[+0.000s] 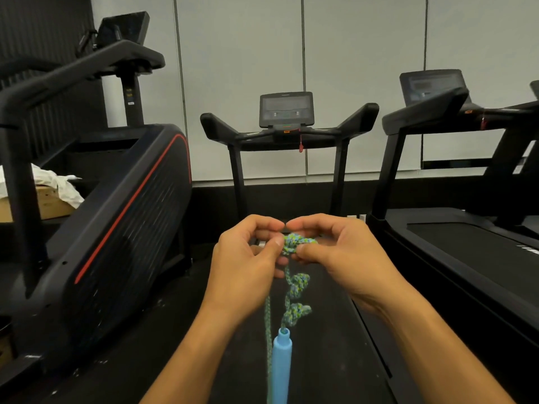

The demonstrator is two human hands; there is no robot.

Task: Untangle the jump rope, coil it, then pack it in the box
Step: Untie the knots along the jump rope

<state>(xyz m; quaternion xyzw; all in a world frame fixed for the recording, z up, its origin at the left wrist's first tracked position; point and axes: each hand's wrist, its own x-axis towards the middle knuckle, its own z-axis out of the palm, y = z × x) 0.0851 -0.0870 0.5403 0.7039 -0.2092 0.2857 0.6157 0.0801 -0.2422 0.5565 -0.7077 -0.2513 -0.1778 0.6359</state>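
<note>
Item: jump rope (295, 282), braided cord flecked green, blue and yellow, with a light blue handle (281, 365). Held in the air in front of the person, above the dark belt of the middle treadmill (287, 126). Three knots show along the cord: the top one (296, 243) sits between the two hands, two more hang below it one under the other. The handle hangs upright from the lowest knot, and a second straight strand runs down just beside it on its left.

Left hand (248, 266): fingers curled, thumb and fingertips pinching the left side of the top knot.

Right hand (338, 252): fingers curled, thumb pressed against the right side of the same knot, forefinger arched over it. The tips of the two forefingers nearly meet above the knot.

Surroundings: a second treadmill (455, 158) to the right, its deck alongside the middle one. A black exercise machine with a red stripe (122, 217) to the left. Behind that machine, at the left edge of the room, a cardboard box (48, 204) with crumpled white material (58, 182) lying on top of it. Pale panelled wall (364, 48) behind all the machines.
</note>
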